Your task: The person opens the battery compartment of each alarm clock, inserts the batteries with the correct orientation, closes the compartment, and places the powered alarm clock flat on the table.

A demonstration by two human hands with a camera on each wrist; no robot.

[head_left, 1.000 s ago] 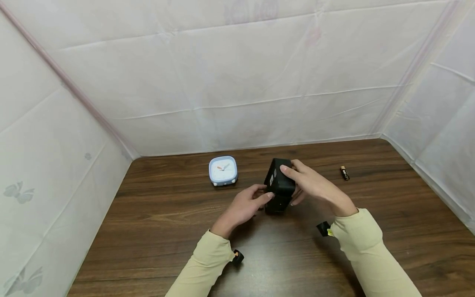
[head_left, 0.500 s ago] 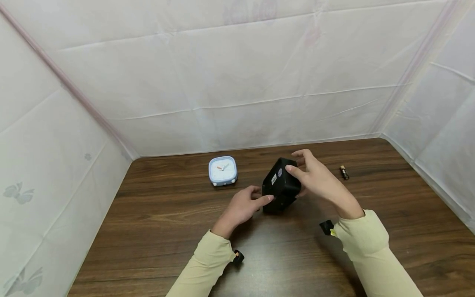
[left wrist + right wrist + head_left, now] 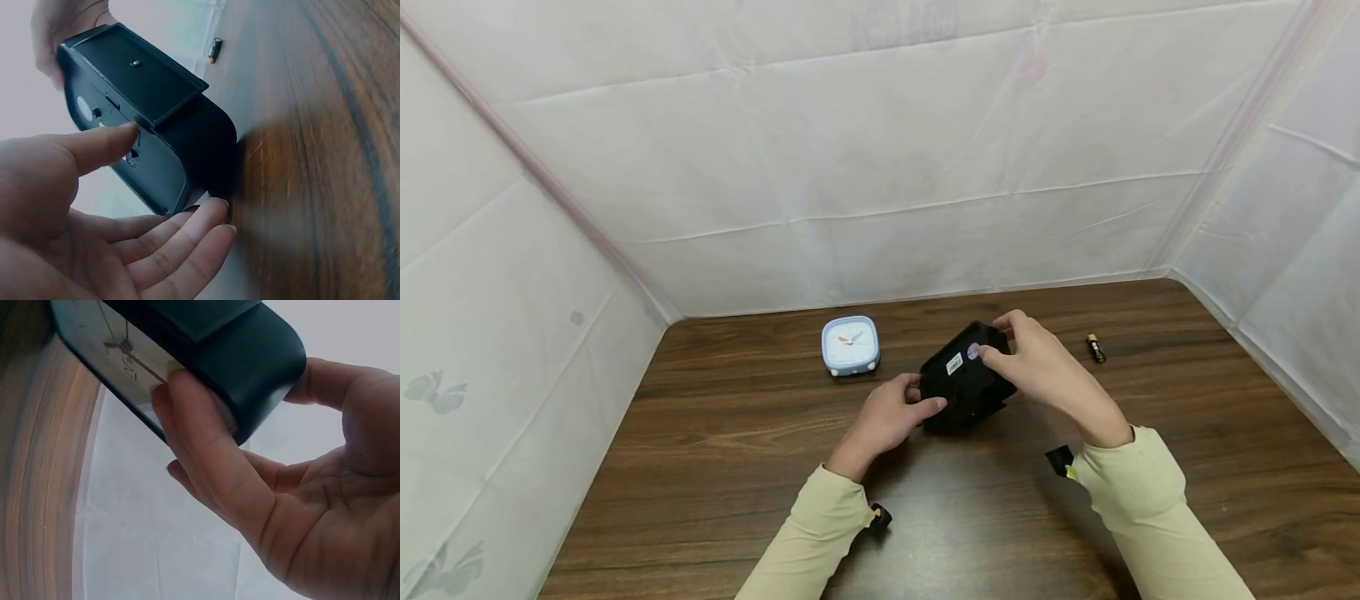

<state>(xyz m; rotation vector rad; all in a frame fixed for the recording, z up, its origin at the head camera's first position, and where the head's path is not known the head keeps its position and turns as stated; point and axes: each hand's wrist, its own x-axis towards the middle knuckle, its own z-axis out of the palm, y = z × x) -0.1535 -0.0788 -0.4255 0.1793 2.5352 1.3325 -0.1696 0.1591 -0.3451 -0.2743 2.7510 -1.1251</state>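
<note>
A black alarm clock (image 3: 964, 393) is tilted just over the wooden table, its back with a white barcode label and a round sticker facing up toward the head camera. My left hand (image 3: 887, 419) holds its lower left end, thumb on the back and fingers at the front side. At the upper right end my right hand (image 3: 1047, 368) grips it, thumb on the back. In the right wrist view, fingers lie over the pale dial of the clock (image 3: 262, 369). The left wrist view shows knobs and a flat panel with a screw on the clock (image 3: 147, 69).
A small blue-and-white clock (image 3: 850, 343) stands left of the hands. One black-and-gold battery (image 3: 1096, 348) lies at the right on the brown wooden table (image 3: 737, 467). White sheeting (image 3: 880, 167) walls the back and both sides.
The black clock has turned so its back faces the head camera more, its upper end leaning right. My right hand has shifted slightly right with it; the left has barely moved.
</note>
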